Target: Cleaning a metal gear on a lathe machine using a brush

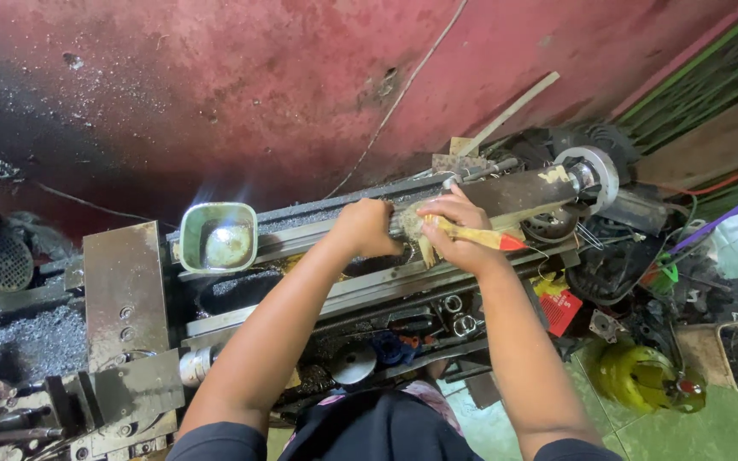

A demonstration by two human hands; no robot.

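Nearest the camera, the person's dark clothing and both forearms reach out over the lathe bed point(318, 294), a long, oily run of steel rails that serves as the landmark here. Below the bed, on the near side, sit a round handwheel point(353, 363) and some loose metal rings point(463, 323).

On top of the bed, the left hand point(367, 226) is closed in a fist around the left end of a bar-like workpiece point(518, 192) lying along the bed. Just right of it, the right hand point(459, 230) is clamped around a paintbrush point(476, 237) with a yellow and red handle, its pale bristles pressed against the workpiece between the two hands.

To brush well here, it seems wise to keep the left grip firm so the piece cannot roll, and to work the bristles in short strokes along it, fingers kept away from the chuck end point(591, 171) at the bed's right.

At the left end of the bed stands a green square lamp shade point(218, 236), lit. Beyond the bed rises a stained red wall point(258, 85).
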